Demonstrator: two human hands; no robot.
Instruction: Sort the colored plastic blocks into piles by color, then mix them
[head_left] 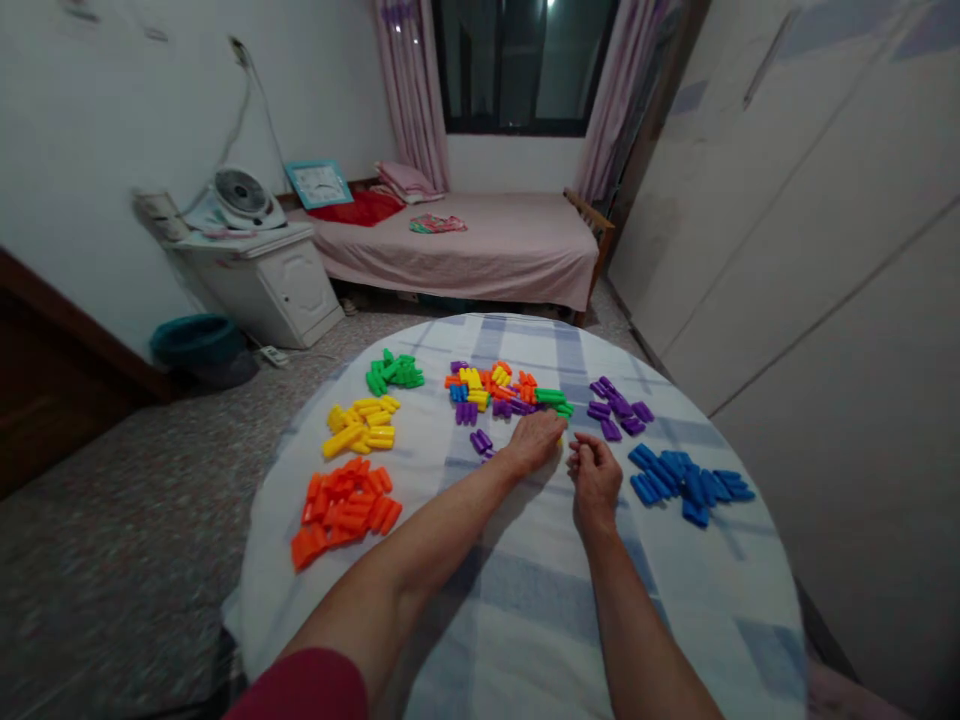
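Across the round checked tablecloth [525,620], orange pieces [345,515], yellow pieces [364,425] and green pieces [394,373] lie sorted in single-colour piles toward its left edge, while a mixed-colour heap [487,390] remains near its far centre. Just below that heap, the left hand [534,442] bunches its fingers shut, any hold hidden, and the right hand [594,480] curls closed beside it, near purple pieces [616,408] and blue pieces [682,483] sorted toward the cloth's right.
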